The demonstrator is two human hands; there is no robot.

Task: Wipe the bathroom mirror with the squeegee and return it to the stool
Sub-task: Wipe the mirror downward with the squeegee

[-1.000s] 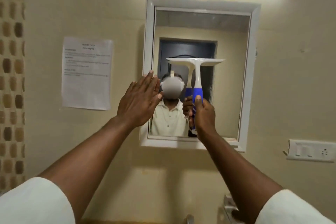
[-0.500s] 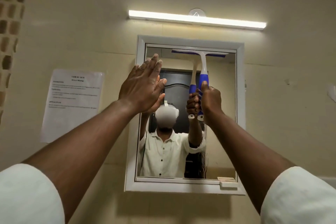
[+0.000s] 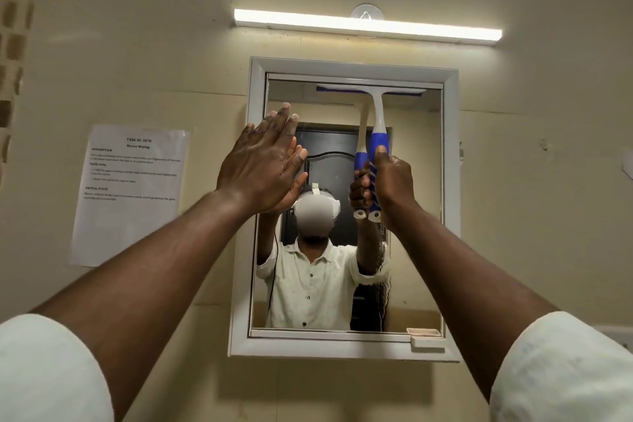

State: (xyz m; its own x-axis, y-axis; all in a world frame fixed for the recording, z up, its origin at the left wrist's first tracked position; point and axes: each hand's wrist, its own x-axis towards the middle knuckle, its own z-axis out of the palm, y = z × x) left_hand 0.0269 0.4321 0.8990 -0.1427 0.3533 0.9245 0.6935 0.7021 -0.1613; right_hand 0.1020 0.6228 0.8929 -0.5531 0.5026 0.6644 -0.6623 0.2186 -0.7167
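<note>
Bright tube light (image 3: 368, 24) glowing above the mirror (image 3: 342, 267), soft shadow under the mirror frame, dim yellow wall (image 3: 137, 44), edges bent, sleeves blurry

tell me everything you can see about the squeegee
The white plastic squeegee with a blue grip is T-shaped: a wide horizontal blade head with a purple-blue edge strip, a white neck, and a blue handle with white stripes and a round end. It stands upright, blade at the top of the white-framed mirror, gripped by the right hand.
</note>
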